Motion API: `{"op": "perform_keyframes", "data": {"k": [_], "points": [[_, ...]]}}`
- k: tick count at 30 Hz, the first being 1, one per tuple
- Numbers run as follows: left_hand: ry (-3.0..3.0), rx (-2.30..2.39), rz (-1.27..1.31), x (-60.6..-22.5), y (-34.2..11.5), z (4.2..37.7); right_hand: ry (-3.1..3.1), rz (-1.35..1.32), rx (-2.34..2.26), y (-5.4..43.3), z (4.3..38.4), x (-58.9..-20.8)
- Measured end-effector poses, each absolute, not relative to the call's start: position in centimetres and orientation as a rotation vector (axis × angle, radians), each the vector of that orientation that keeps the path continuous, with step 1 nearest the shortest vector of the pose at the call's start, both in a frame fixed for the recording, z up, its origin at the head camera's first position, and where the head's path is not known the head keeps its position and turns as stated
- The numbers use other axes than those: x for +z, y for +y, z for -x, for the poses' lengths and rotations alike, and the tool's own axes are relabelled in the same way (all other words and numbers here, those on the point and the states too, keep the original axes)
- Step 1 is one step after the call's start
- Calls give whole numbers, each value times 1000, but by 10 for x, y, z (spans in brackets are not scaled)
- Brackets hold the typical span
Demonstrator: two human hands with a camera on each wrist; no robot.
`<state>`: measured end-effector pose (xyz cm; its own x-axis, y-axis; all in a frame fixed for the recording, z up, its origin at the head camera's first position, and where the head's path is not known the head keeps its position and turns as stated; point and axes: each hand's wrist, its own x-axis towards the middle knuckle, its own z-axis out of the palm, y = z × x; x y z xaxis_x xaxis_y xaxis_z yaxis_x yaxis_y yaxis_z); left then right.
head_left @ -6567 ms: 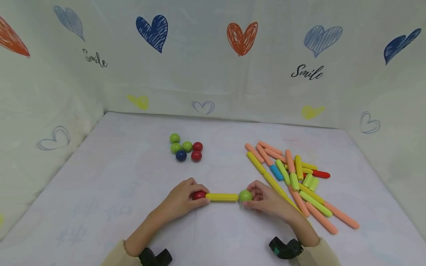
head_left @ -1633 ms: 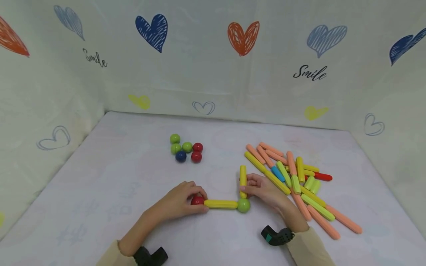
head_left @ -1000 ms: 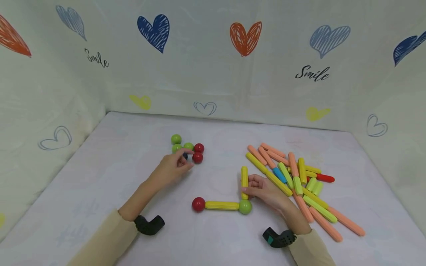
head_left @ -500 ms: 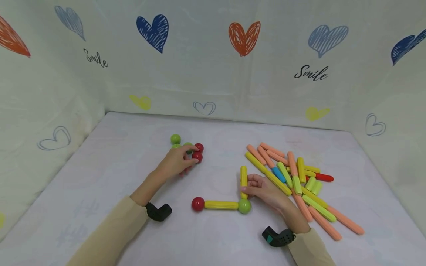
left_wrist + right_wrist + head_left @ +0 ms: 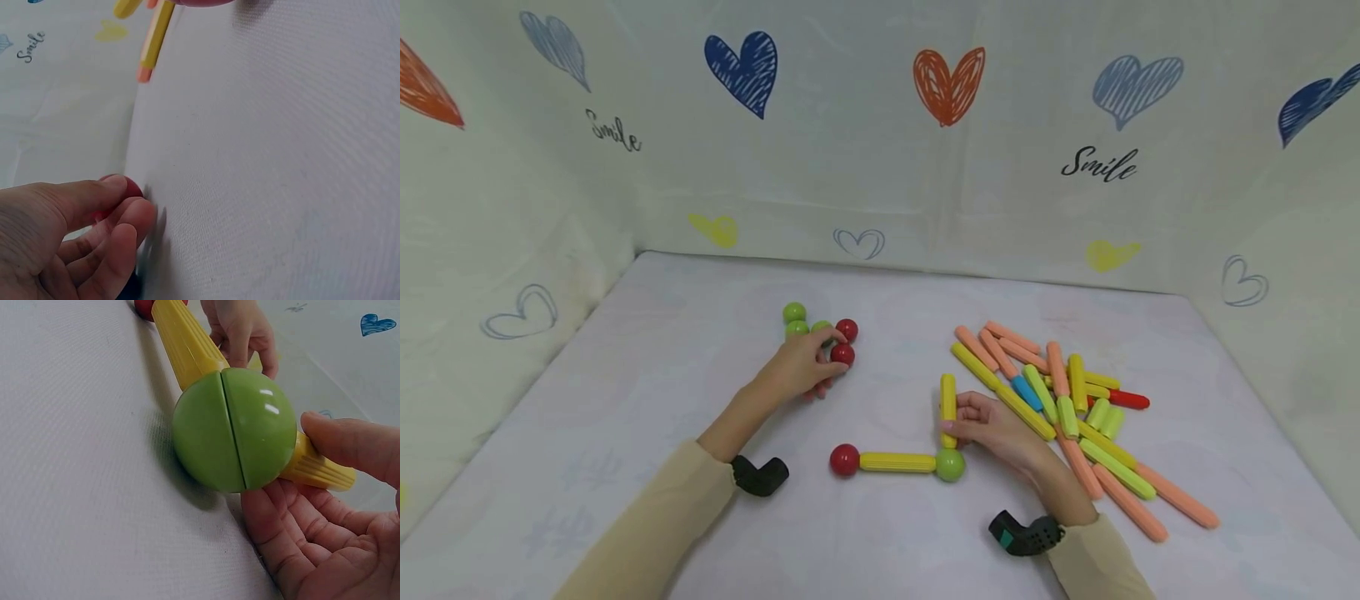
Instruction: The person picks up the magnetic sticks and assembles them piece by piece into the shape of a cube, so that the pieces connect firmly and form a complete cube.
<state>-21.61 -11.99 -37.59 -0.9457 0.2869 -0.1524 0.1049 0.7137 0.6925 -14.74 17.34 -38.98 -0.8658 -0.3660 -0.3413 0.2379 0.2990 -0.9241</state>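
Observation:
In the head view my left hand [image 5: 799,363] reaches to the group of balls and pinches a red ball [image 5: 842,355] between thumb and fingers. The left wrist view shows that red ball [image 5: 132,187] partly covered by the fingertips. My right hand [image 5: 1003,429] grips a short yellow stick [image 5: 948,396] between thumb and fingers. Its near end meets a green ball [image 5: 950,465], seen large in the right wrist view. From this ball a second yellow stick [image 5: 897,462] runs left to another red ball [image 5: 845,460], making an L shape.
Several green balls [image 5: 794,312] and one more red ball [image 5: 847,330] lie around the left fingers; the dark blue ball is mostly hidden there. Right of my right hand spreads a pile of orange, yellow, green, blue and red sticks [image 5: 1054,367]. A heart-printed curtain [image 5: 865,167] hangs behind.
A yellow stick has joined the green ball. My left hand has let go of the joined red ball, moved up to the loose balls and pinched a red one. The right hand stays put.

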Motion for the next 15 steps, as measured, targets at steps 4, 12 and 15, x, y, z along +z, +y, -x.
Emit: {"op": "perform_keyframes", "data": {"k": [4,12,15], "points": [[2671,1070,-314,-376,-120,216,2076,119,-1605,173,147,-390],[2647,1144,-396,-376,-119,216,2078,114,-1606,173,148,-391],[2624,1157,-427,-376,-115,218,2086,103,-1606,174,147,-392]]}}
